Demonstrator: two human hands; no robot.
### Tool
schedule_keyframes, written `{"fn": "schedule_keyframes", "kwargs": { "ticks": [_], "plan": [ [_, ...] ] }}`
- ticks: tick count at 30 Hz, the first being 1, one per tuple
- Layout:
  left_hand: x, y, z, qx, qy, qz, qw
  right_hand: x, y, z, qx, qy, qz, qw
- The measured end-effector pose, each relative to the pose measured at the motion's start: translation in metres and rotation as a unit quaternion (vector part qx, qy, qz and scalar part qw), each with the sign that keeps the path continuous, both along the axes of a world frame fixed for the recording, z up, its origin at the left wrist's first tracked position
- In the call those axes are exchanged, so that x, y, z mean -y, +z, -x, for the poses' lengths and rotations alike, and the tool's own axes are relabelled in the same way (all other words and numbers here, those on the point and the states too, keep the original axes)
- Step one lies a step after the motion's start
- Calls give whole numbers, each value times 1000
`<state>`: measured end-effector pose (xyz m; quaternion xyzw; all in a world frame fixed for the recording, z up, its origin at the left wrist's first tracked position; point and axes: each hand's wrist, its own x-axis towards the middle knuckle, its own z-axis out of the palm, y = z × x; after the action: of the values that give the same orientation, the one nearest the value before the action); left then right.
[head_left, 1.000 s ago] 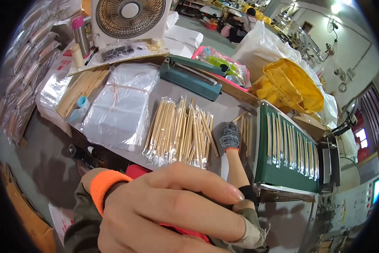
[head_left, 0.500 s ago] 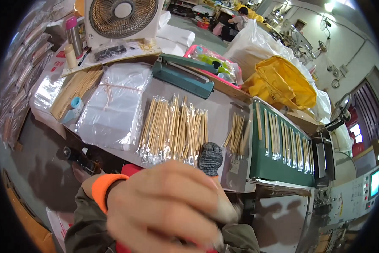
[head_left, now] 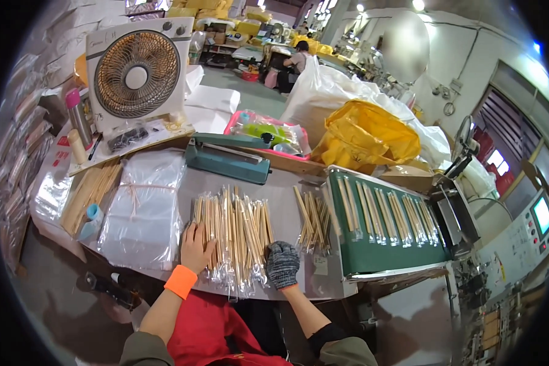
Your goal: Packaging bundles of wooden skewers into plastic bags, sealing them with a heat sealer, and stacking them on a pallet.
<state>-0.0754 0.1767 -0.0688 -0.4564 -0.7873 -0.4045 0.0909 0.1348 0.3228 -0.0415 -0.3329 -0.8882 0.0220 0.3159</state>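
Note:
A pile of thin wooden sticks [head_left: 228, 235], like chopsticks in narrow clear sleeves, lies on the grey table between my hands. Bare, with an orange band at the wrist, my left hand [head_left: 195, 249] rests against the pile's left side, its fingers stretched over the sticks. My right hand [head_left: 282, 265] wears a dark grey knitted glove and lies along the pile's lower right edge, fingers forward. Neither hand is closed round a stick. To the right, a smaller bunch of loose sticks [head_left: 313, 222] lies apart from the pile.
Wrapped sticks lie in rows on a green belt [head_left: 384, 259] at right, beside a control panel [head_left: 538, 222]. A stack of clear bags [head_left: 141, 213] lies at left. Behind stand a teal bag sealer [head_left: 228, 165], a fan [head_left: 137, 76] and a yellow sack [head_left: 372, 137]. A person sits far back.
My left hand has come down from close in front of the camera onto the pile's left side. The view has tilted up; the right hand stays by the pile's right edge.

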Motion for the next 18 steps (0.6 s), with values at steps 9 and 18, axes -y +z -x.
{"fn": "schedule_keyframes", "kwargs": {
  "ticks": [9,18],
  "plan": [
    [-5,0,1,39,-16,-25,999,-3,-8,0,-20,11,-9,1000],
    [-7,5,1,54,-21,-13,998,-7,-3,0,-4,14,5,1000]
  ]
}}
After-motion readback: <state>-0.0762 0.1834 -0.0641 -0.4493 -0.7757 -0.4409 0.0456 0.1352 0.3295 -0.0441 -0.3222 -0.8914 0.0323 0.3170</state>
